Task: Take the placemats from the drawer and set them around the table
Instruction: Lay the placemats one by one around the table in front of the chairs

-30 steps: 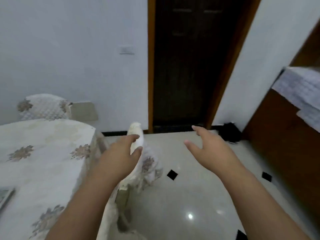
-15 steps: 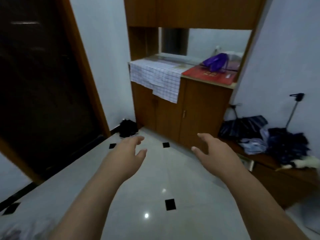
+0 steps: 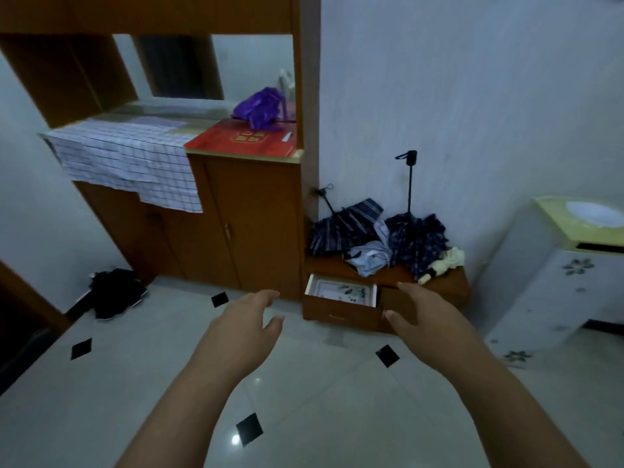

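Note:
A low wooden drawer (image 3: 341, 314) stands pulled open at floor level, right of centre. Inside it lies a pale placemat (image 3: 341, 292) with a flower print. My left hand (image 3: 244, 327) is held out over the floor, left of the drawer, fingers apart and empty. My right hand (image 3: 422, 315) reaches forward just right of the drawer front, fingers spread, holding nothing. Neither hand touches the drawer. The table is out of view.
A tall wooden cabinet (image 3: 250, 217) with a checked cloth (image 3: 128, 163), a red box (image 3: 246, 140) and a purple bag (image 3: 261, 108) stands left of the drawer. Folded umbrellas (image 3: 381, 231) lie on the low unit. A white cabinet (image 3: 560, 275) is at right. Dark shoes (image 3: 114, 292) sit on the tiled floor.
The view has swung right, from the table and dark door to the cabinet and now the open drawer. Both hands stay raised and empty in front of me.

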Demonstrator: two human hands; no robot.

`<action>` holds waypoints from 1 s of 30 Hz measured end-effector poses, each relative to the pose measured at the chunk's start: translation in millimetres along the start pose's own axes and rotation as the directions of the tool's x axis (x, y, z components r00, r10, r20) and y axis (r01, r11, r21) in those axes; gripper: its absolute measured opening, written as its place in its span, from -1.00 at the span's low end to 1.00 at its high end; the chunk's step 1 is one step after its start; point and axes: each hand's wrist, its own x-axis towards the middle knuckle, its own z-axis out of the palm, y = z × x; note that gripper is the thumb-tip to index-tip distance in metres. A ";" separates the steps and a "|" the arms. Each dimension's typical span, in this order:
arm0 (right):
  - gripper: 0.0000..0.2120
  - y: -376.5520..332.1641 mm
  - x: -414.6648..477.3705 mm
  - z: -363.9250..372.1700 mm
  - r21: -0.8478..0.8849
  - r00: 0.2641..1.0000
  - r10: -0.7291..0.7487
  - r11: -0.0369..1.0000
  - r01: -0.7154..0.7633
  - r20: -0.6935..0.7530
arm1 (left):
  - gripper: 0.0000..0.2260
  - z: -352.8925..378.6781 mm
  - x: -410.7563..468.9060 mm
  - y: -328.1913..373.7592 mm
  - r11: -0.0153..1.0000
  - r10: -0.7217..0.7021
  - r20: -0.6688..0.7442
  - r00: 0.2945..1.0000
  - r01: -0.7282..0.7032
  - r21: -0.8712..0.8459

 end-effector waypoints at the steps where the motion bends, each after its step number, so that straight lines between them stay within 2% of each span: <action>1: -0.40 6.1 10.4 1.7 -0.001 1.000 0.017 1.000 -0.017 -0.004 | -0.58 7.2 15.3 3.0 1.000 0.013 0.020 1.000 -0.013 0.001; 10: -0.38 25.2 129.3 30.9 -0.040 0.996 0.090 0.995 -0.090 -0.013 | -0.57 63.6 178.5 1.7 0.990 0.139 0.140 0.980 -0.140 -0.007; 17: -0.41 30.0 244.5 57.5 -0.028 0.990 0.137 0.990 -0.138 -0.047 | -0.56 102.4 314.7 3.8 0.974 0.202 0.218 0.955 -0.219 0.055; 24: -0.40 75.6 348.8 92.3 0.023 0.981 0.162 0.986 -0.165 0.102 | -0.56 158.2 417.5 4.5 0.977 0.163 0.352 0.921 -0.201 0.073; 27: -0.46 105.5 403.0 109.6 0.058 0.980 0.123 0.989 -0.134 0.158 | -0.58 190.8 456.4 3.6 0.979 0.154 0.356 0.922 -0.191 0.072; 30: -0.50 135.1 454.4 131.4 0.070 0.973 0.099 0.991 -0.116 0.208 | -0.69 229.0 483.5 1.5 0.987 0.127 0.323 0.938 -0.153 0.055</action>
